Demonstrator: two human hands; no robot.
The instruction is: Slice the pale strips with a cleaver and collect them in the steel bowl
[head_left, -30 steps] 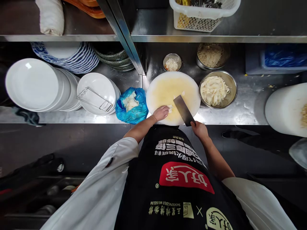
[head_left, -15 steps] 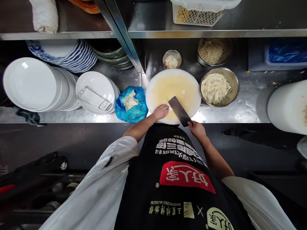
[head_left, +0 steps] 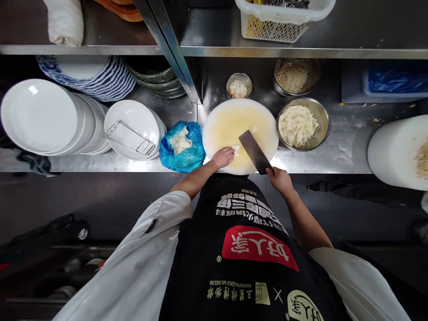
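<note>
A round white cutting board [head_left: 217, 120] with a yellowish middle lies at the counter's front edge. My left hand [head_left: 223, 157] rests on its lower left, fingers closed on a small pale food piece [head_left: 236, 150] that shows at the fingertips. My right hand [head_left: 280, 179] grips the handle of a dark cleaver [head_left: 254, 150], whose blade slants up and left over the board, apart from the piece. Another small pale scrap [head_left: 254, 129] lies near the blade. Left of the board, an open blue plastic bag [head_left: 187, 161] holds white food.
Steel bowls of pale strips [head_left: 298, 126] and thin shreds [head_left: 292, 76] stand right of the board, a small bowl of chopped bits [head_left: 238, 88] behind it. White plates [head_left: 40, 117] are stacked left. A metal shelf edge [head_left: 301, 52] crosses above; a white tub [head_left: 394, 151] stands far right.
My right hand has moved the cleaver to the right, away from my left fingers. The pale piece beside my left fingertips now shows more. The view has shifted slightly.
</note>
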